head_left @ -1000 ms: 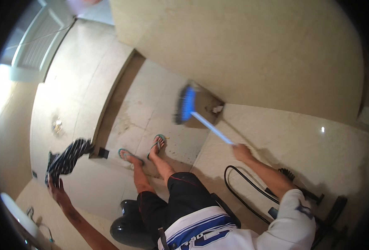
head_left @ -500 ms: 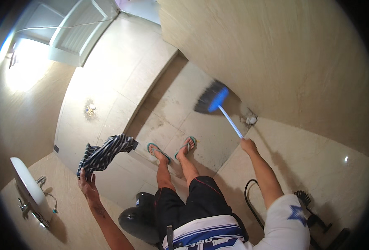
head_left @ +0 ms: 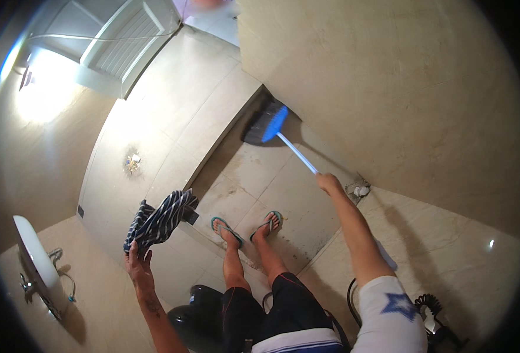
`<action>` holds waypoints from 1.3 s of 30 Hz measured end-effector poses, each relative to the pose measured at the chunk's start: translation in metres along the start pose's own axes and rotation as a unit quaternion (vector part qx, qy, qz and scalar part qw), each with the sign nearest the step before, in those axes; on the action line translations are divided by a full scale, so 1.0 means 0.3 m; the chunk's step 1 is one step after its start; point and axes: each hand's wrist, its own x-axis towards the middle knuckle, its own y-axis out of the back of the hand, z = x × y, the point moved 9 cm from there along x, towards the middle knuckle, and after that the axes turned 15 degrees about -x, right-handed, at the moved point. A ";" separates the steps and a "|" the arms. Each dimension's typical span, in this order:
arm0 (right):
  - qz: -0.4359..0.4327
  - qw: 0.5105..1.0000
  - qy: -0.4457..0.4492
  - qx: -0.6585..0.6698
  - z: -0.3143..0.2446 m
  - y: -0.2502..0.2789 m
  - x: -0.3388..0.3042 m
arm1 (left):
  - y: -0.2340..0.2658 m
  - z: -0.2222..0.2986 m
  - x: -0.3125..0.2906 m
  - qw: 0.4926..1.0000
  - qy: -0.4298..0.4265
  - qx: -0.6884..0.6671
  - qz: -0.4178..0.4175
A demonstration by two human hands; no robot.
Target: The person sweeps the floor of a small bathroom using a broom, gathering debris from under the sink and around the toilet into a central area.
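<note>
My right hand is closed around the light blue handle of a broom with a blue head and dark bristles. The bristles are down in the far corner of the sunken floor, by the step and the wall. Raised at the left, my left hand grips a dark cloth with white stripes, which hangs bunched beyond the fingertips. A small heap of litter lies on the raised tiles past the cloth. Some whitish rubbish sits in the wall corner to the right of my right hand.
The step edge runs between the raised tiles and the sunken floor under my flip-flops. A white sink is at the left, a black toilet or bin-like object beside my legs. A dark brush hangs at the lower right. A white door stands far left.
The broom has swept left and away from me, toward the step's far corner, with my right arm stretching after it. My left hand still holds the cloth, slightly lower and further right in view.
</note>
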 end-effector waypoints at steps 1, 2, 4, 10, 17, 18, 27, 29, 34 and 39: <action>-0.003 0.998 0.035 -0.061 0.087 0.011 -0.009 | -0.027 -0.019 -0.011 1.000 0.007 -0.001 0.007; -0.017 0.999 0.003 -0.033 0.191 -0.045 -0.060 | -0.030 -0.011 -0.022 1.000 0.010 0.000 0.016; -0.057 0.998 0.037 0.006 0.246 -0.120 -0.283 | 0.039 0.018 -0.046 0.999 0.001 0.006 0.040; 0.045 0.990 0.115 -0.069 -0.023 -0.039 -0.284 | 0.018 -0.074 0.028 0.999 0.003 -0.019 0.051; -0.024 0.998 -0.040 -0.030 0.059 -0.033 -0.260 | 0.073 -0.110 0.090 0.998 0.061 0.016 0.007; 0.014 0.998 -0.054 -0.039 0.196 -0.009 -0.311 | 0.053 -0.119 0.088 0.998 0.066 0.017 -0.003; 0.015 0.955 -0.298 0.005 0.937 -0.046 -0.895 | 0.017 -0.137 0.087 0.995 0.095 0.025 -0.022; -0.036 0.936 -0.348 0.046 0.997 -0.075 -1.039 | -0.008 -0.120 0.068 0.996 0.086 0.014 -0.030; 0.011 0.987 -0.147 -0.061 0.702 -0.112 -1.162 | 0.037 -0.121 0.073 0.995 0.087 0.015 -0.047; -0.033 0.996 -0.002 -0.080 0.150 -0.160 -0.925 | 0.004 -0.073 0.061 0.995 0.069 0.046 -0.047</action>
